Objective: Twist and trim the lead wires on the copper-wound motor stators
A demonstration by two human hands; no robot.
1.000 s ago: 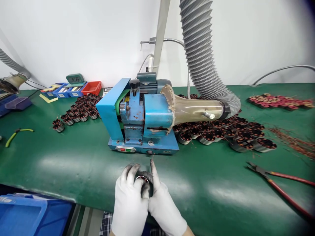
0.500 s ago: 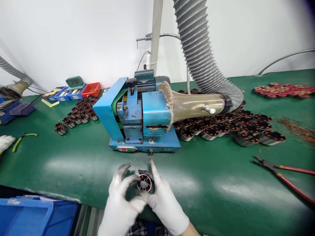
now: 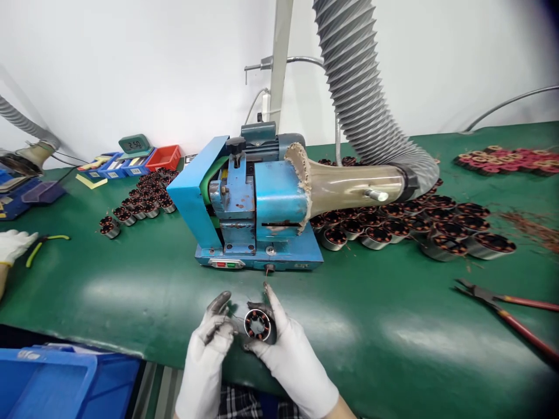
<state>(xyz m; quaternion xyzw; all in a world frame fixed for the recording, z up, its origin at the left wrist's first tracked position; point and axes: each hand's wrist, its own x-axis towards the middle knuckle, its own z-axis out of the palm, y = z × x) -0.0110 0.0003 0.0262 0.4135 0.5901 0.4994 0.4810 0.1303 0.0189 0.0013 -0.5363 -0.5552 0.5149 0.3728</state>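
Observation:
In front of the blue machine [image 3: 262, 250], my gloved right hand [image 3: 290, 355] grips a motor stator [image 3: 257, 325], a metal ring with copper windings and dark slots inside. Its thumb and fingers sit around the ring's side, and the index finger points up toward the machine. My gloved left hand [image 3: 208, 346] is just left of the stator, apart from its ring. The thumb and fingers there are pinched on a thin wire running from the stator, while the index finger sticks up. Dark smudges cover the fingertips of both gloves.
Stators [image 3: 378, 235] crowd right of the machine; a smaller group [image 3: 151, 203] stands left. Red-handled cutters [image 3: 493, 299] lie right. Beyond are copper wire scraps [image 3: 533, 227] and pink parts [image 3: 506, 160]. A co-worker's gloved hand [image 3: 15, 247] is far left beside green-handled pliers [image 3: 37, 250].
My left hand has drawn back left from the stator, and its fingers have closed together. My right hand keeps the stator in nearly the same place. The co-worker's hand has come further into view.

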